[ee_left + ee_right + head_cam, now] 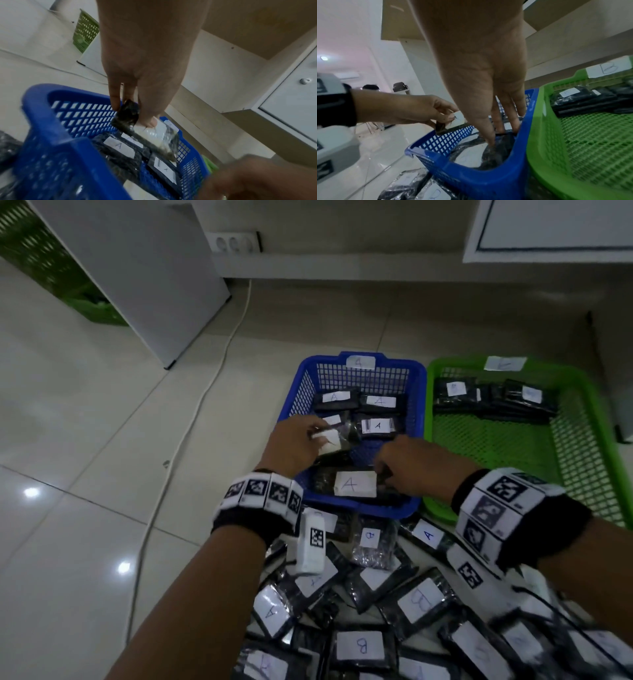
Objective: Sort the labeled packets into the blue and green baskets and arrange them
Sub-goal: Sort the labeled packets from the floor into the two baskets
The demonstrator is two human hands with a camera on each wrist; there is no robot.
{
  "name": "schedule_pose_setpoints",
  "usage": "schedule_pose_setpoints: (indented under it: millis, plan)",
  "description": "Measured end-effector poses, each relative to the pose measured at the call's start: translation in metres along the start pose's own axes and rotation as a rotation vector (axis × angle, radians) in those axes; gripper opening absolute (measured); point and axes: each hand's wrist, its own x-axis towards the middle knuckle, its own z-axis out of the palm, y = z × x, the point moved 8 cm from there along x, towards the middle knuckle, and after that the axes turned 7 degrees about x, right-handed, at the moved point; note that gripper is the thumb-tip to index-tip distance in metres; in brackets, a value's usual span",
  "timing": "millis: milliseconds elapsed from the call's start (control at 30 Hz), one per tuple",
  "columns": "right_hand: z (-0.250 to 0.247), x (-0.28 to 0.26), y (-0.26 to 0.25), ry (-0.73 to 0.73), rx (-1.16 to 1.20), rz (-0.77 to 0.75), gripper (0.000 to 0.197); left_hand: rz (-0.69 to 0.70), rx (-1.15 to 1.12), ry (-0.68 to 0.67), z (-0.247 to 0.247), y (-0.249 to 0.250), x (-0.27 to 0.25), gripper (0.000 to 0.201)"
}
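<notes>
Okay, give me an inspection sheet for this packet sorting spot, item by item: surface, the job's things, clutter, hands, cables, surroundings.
Surface: glossy tiled floor.
Job's things: blue basket tagged A, holding A-labelled packets; green basket tagged B beside it, packets along its far end; loose pile of packets marked A and B in front.
Clutter: nothing seen.
Hands: left hand pinches a packet above the blue basket; right hand reaches into that basket, fingers on the nearest A packet.
Cables: white cable runs across the floor from the wall sockets.
Surroundings: white cabinet, another green basket behind it.
</notes>
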Motion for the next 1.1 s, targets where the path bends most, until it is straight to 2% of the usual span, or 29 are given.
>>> schedule_pose_setpoints:
  millis: [67,133,200,367,433,567,633,733,800,867,933,1000,1067,1100]
  plan:
    - [0.016,-0.003,0.002,-0.116,0.017,0.01,0.032,0.037,0.01,-0.057,0.011,0.006,0.009,0.035]
    - [0.034,-0.006,0.002,-0.251,-0.065,0.022,0.04,0.071,0.001,-0.085,0.013,0.008,0.009,0.04]
    - [0.041,-0.009,0.002,-0.29,-0.102,0.028,0.045,0.086,-0.046,-0.037,0.003,0.008,0.0,0.032]
    - [0.011,-0.01,-0.019,0.064,0.164,-0.131,0.031,-0.001,-0.262,0.017,-0.032,0.007,-0.05,0.006]
    - [0.013,-0.015,-0.037,0.07,0.232,-0.197,0.027,-0.01,-0.28,-0.086,-0.035,0.008,-0.076,0.006]
    - [0.031,-0.031,-0.066,0.002,0.249,-0.253,0.025,-0.088,0.007,-0.592,0.009,-0.016,-0.135,0.01]
    - [0.033,-0.038,-0.071,0.015,0.27,-0.287,0.023,-0.141,0.088,-0.647,0.032,-0.028,-0.157,0.006]
    - [0.035,-0.047,-0.071,0.001,0.215,-0.311,0.018,-0.147,0.161,-0.602,0.065,-0.03,-0.18,0.048]
    - [0.044,-0.05,-0.064,-0.071,0.166,-0.276,0.019,-0.143,0.197,-0.55,0.078,-0.028,-0.188,0.059]
    - [0.05,-0.055,-0.053,-0.107,0.118,-0.215,0.016,-0.141,0.224,-0.539,0.081,-0.026,-0.192,0.049]
    - [0.051,-0.061,-0.039,-0.081,0.012,-0.152,0.017,-0.121,0.249,-0.555,0.075,-0.023,-0.191,0.039]
    - [0.054,-0.072,-0.026,-0.095,-0.116,-0.089,0.025,-0.103,0.191,-0.575,0.065,-0.021,-0.187,0.038]
    - [0.066,-0.086,-0.009,-0.189,-0.232,-0.026,0.011,-0.09,0.083,-0.632,0.056,-0.015,-0.185,0.039]
    - [0.074,-0.091,0.002,-0.23,-0.266,0.01,0.016,-0.074,0.021,-0.66,0.052,-0.01,-0.183,0.038]
